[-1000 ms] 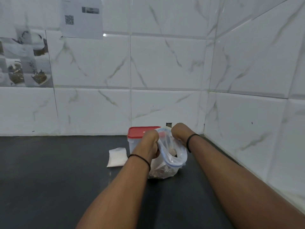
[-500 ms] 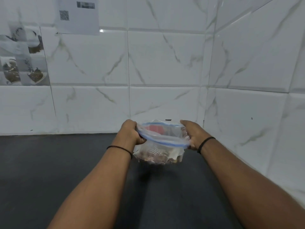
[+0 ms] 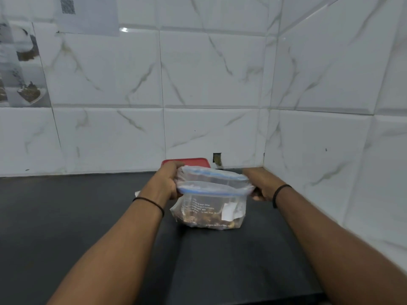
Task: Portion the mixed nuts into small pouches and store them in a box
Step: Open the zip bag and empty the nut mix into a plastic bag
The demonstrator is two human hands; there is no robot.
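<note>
From the left along the worktop (image 3: 66, 216), I see a white corner of something flat (image 3: 137, 193) poking out behind the left forearm, too hidden to name. Left hand (image 3: 168, 181) next: fingers curled round the left end of the zip bag's (image 3: 209, 205) mouth, gripping the blue seal strip (image 3: 211, 190). The bag sits near the back right corner of the worktop, its bottom on or just above the surface, I cannot tell which. The mouth is pulled wide, front and back lips apart. Mixed nuts (image 3: 204, 221) lie in a low layer at the bottom, with a small white sachet (image 3: 229, 211) against the front film. Behind the bag is the red lid (image 3: 187, 161) of the box against the back edge, box body hidden. Right hand (image 3: 261, 190) pinches the right end of the mouth, fingertips hidden behind the film. My handling read: thin soft film, light load, weight all low, so it sags and slumps if let go; plastic likely slick, the seal ridge gives the best purchase. I would hold at the seal ends as now, or support under the nuts when tipping. Nuts are loose and roll, so spill risk at the open mouth.
</note>
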